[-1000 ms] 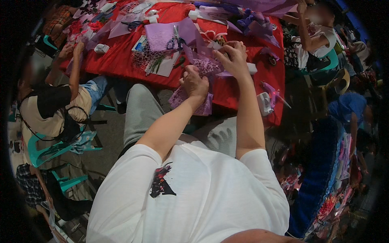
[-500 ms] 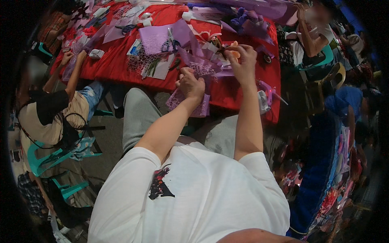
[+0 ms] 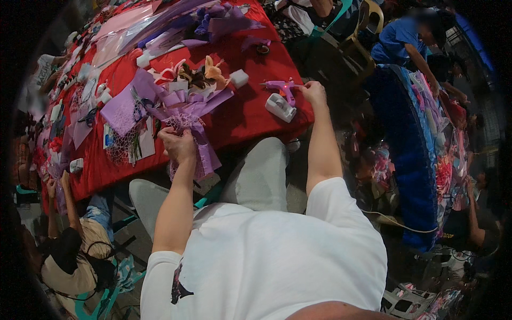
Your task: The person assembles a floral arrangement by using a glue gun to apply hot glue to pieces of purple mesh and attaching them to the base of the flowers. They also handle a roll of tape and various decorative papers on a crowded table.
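Observation:
My left hand (image 3: pixel 179 145) is closed around the gathered lower part of a bouquet (image 3: pixel 181 109) at the table's near edge. Purple paper and whitish mesh wrap it, with orange and brown flowers at the top. Its purple paper tail (image 3: pixel 206 154) hangs over the edge above my lap. Toward the table's right corner, my right hand (image 3: pixel 314 93) has its fingers pinched together at the rear end of a purple hot glue gun (image 3: pixel 281 88). A small red light glows on the gun, and its nozzle points left. Just below it lies a white tape dispenser (image 3: pixel 280 108).
A red cloth covers the table (image 3: pixel 250 114). Scissors (image 3: pixel 140 100), purple paper (image 3: pixel 120 109) and a white block (image 3: pixel 239 78) lie around the bouquet. A roll of tape (image 3: pixel 262 49) is farther back. People sit at left; a blue-draped table (image 3: pixel 397 144) stands at right.
My view has swung right, so the table appears shifted left. My right hand has left the bouquet's flowers and reached right to the glue gun. My left hand keeps its hold on the bouquet.

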### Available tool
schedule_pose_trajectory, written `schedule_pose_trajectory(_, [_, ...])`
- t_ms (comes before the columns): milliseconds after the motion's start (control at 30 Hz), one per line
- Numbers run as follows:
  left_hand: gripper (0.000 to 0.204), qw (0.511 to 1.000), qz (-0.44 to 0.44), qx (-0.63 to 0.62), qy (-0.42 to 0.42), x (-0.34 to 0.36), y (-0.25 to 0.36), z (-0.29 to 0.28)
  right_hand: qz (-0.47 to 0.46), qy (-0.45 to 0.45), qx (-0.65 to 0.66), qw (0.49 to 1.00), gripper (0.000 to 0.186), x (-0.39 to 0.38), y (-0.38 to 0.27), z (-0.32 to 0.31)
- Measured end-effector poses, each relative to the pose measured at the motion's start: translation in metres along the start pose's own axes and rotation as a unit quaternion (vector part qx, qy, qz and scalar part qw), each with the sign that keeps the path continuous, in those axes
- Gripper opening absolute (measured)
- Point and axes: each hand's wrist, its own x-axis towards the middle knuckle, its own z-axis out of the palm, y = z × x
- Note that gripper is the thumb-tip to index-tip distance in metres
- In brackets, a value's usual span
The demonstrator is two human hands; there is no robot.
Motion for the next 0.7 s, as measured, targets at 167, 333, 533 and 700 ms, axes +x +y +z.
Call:
schedule_pose_trajectory(167, [0.047,0.999,-0.015,-0.040,-0.017,0.008,-0.014,-0.003,-0.008,-0.057,-0.022,0.998,0.048,0.005,-0.015,0.035])
schedule_pose_trajectory(333, [0.046,0.995,0.012,-0.094,-0.014,0.017,-0.024,0.009,-0.008,-0.043,0.001,0.999,0.052,0.022,0.000,0.055])
schedule_pose_trajectory(533, [0.053,0.990,-0.020,-0.133,-0.036,0.011,0.000,-0.018,0.023,0.061,0.173,0.983,0.032,0.022,0.018,0.045])
schedule_pose_trajectory(700, [0.051,0.947,-0.033,-0.318,-0.038,0.021,-0.027,-0.016,-0.036,0.076,0.518,0.851,0.031,-0.035,-0.024,-0.005])
